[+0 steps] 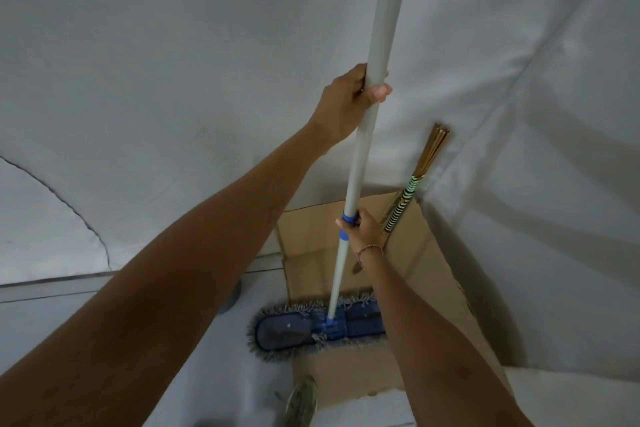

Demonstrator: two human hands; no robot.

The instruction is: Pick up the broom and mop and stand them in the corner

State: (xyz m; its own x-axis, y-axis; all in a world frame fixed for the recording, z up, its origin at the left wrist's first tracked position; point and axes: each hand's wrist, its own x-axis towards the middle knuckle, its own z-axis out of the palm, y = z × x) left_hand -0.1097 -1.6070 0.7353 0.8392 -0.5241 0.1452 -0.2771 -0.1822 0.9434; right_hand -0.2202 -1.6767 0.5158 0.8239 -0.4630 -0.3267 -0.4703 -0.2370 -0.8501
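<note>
Mop [360, 149]: my left hand [349, 104] and right hand [362, 230] both wrapped on its handle; I'd lean it gently beside the broom [405, 198], head flat.

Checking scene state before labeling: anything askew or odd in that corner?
Nothing damaged or spilled. One oddity: flattened cardboard covers the corner floor, and the mop head sits half on it, half on bare floor. The broom leans tilted in the corner. Both hands, left hand and right hand, grip the mop pole.
</note>
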